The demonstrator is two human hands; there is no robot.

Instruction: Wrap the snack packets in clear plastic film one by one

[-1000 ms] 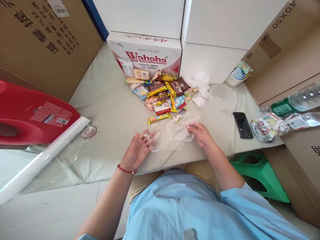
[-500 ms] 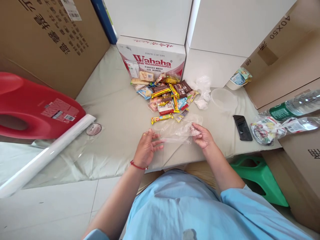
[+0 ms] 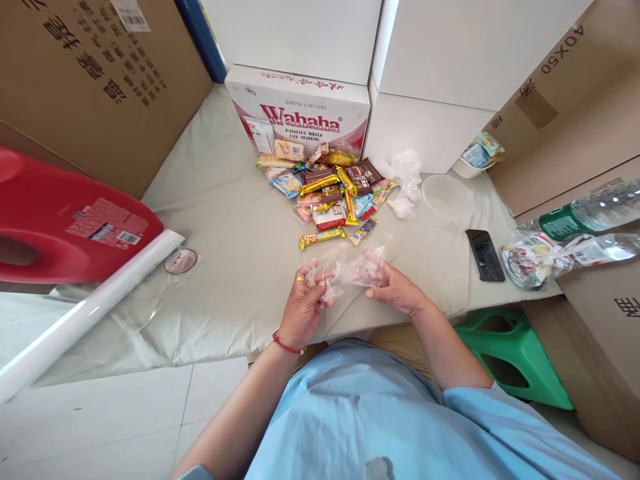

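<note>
A crumpled clear plastic bag (image 3: pixel 349 272) spans the space between my two hands, just above the front of the covered table. My left hand (image 3: pixel 306 300), with a ring and a red bracelet, has its fingers closed on one side of it. At the other side, my right hand (image 3: pixel 393 288) grips the bag, the plastic bunched over its fingers. Just beyond the bag lie a yellow snack bar (image 3: pixel 323 238) and a small packet (image 3: pixel 364 231). Behind them is a pile of wrapped snacks (image 3: pixel 330 193) in several colours.
A Wahaba-style white and red water carton (image 3: pixel 305 120), lettered "Wahaha", stands behind the snacks. To the right are crumpled white plastic (image 3: pixel 406 177), a round translucent lid (image 3: pixel 449 200), a phone (image 3: pixel 485 256) and plastic bottles (image 3: pixel 590 212). At left are a red jug (image 3: pixel 100 230) and a white roll (image 3: pixel 95 310).
My left hand has closed on the bag, having been spread beside it. The plastic is now gathered and raised between both hands. My right hand keeps its hold.
</note>
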